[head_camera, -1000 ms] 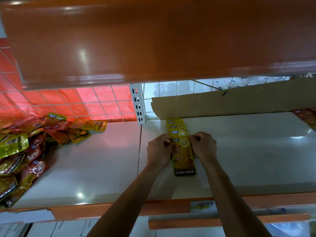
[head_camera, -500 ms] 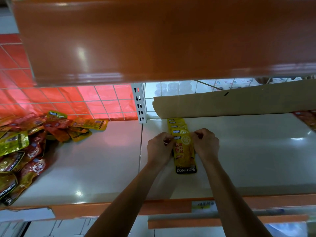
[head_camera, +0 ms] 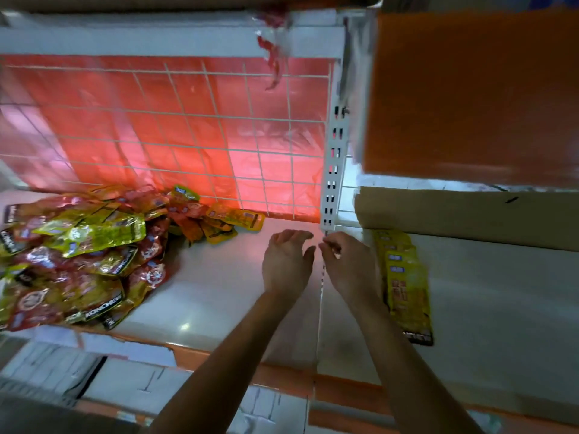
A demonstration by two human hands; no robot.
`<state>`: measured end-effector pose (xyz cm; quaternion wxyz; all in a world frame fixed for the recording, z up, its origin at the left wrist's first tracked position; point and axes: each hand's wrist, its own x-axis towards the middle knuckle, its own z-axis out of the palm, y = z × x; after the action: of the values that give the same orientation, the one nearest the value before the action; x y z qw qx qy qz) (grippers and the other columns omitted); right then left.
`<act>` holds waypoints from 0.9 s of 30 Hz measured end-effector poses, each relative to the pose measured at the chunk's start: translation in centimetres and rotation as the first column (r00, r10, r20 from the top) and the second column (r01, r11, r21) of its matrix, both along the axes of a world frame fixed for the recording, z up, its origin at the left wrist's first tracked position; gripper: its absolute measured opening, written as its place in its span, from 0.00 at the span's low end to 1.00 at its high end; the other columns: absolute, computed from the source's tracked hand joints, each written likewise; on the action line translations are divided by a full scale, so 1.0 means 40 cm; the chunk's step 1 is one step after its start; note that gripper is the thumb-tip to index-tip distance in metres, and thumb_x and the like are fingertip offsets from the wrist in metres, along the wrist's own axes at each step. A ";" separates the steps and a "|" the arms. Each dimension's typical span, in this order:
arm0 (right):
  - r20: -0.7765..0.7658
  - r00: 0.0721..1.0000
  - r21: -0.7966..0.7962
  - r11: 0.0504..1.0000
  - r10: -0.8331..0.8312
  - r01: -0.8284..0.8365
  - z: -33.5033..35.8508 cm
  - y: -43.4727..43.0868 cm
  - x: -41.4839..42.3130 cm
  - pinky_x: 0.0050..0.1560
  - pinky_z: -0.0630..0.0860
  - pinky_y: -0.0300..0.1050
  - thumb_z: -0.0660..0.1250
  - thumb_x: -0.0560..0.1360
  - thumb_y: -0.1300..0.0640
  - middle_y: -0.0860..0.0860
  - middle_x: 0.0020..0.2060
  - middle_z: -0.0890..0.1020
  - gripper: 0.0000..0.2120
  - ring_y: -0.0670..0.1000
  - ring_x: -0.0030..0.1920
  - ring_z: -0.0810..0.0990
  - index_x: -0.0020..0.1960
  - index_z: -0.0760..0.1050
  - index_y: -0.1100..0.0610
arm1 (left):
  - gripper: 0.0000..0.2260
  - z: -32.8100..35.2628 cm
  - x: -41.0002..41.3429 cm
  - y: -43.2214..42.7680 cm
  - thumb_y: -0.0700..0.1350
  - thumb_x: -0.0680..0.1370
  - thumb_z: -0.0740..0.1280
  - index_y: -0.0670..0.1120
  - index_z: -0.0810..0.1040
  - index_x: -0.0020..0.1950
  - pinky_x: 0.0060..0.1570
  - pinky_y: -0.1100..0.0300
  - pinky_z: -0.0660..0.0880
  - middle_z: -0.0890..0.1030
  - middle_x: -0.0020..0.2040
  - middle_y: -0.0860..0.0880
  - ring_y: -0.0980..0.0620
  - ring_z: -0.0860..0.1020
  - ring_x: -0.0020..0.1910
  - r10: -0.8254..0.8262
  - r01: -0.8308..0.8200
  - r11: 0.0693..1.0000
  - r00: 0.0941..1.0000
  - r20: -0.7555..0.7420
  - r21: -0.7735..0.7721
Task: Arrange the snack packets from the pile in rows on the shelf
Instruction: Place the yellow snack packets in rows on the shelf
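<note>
A pile of red and yellow snack packets [head_camera: 84, 255] lies on the left part of the white shelf [head_camera: 216, 296]. A row of overlapping yellow packets [head_camera: 404, 280] runs front to back on the right shelf section, just right of my hands. My left hand [head_camera: 286, 261] hovers over the bare shelf, fingers spread, holding nothing. My right hand [head_camera: 347, 264] is beside it over the seam between the sections, fingers loosely curled and empty, its wrist next to the yellow row.
A white slotted upright [head_camera: 333, 170] divides the two shelf sections. Red plastic behind a wire grid [head_camera: 188, 133] backs the left section. A cardboard sheet [head_camera: 470, 214] stands behind the yellow row. An orange shelf front [head_camera: 470, 95] overhangs at upper right.
Both hands have let go of the yellow row and moved left, toward the pile. The view has swung left, bringing the pile into fuller view.
</note>
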<state>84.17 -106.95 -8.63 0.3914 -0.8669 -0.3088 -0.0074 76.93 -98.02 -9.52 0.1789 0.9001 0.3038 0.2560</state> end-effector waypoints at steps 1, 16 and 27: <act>0.002 1.000 -0.014 1.000 0.023 -0.023 -0.002 0.034 -0.018 0.57 0.75 0.45 0.65 0.78 0.53 0.51 0.53 0.83 0.10 0.51 0.54 0.80 0.57 0.79 0.55 | 0.13 0.003 -0.023 0.031 0.47 0.78 0.66 0.48 0.79 0.63 0.63 0.58 0.68 0.79 0.63 0.49 0.49 0.74 0.63 0.016 -0.016 0.999 1.000 -0.018 0.033; -0.035 0.938 0.072 0.937 0.344 -0.341 0.024 0.516 -0.264 0.41 0.69 0.41 0.66 0.76 0.50 0.51 0.46 0.85 0.09 0.52 0.47 0.81 0.49 0.82 0.54 | 0.17 0.061 -0.347 0.476 0.44 0.69 0.66 0.40 0.81 0.56 0.56 0.47 0.71 0.79 0.55 0.40 0.37 0.75 0.57 0.294 -0.302 0.921 0.953 0.068 0.246; 0.012 0.922 0.105 0.917 0.386 -0.385 0.076 0.739 -0.374 0.58 0.72 0.45 0.67 0.74 0.61 0.54 0.53 0.83 0.13 0.55 0.56 0.80 0.57 0.80 0.58 | 0.21 0.062 -0.493 0.627 0.50 0.72 0.60 0.53 0.71 0.65 0.59 0.49 0.67 0.75 0.60 0.52 0.47 0.72 0.59 0.368 -0.261 0.909 0.868 -0.333 0.324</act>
<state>69.20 -77.38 -5.60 0.4318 -0.7672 -0.4708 0.0577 57.23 -72.95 -7.03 -0.0524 0.8861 0.4394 0.1382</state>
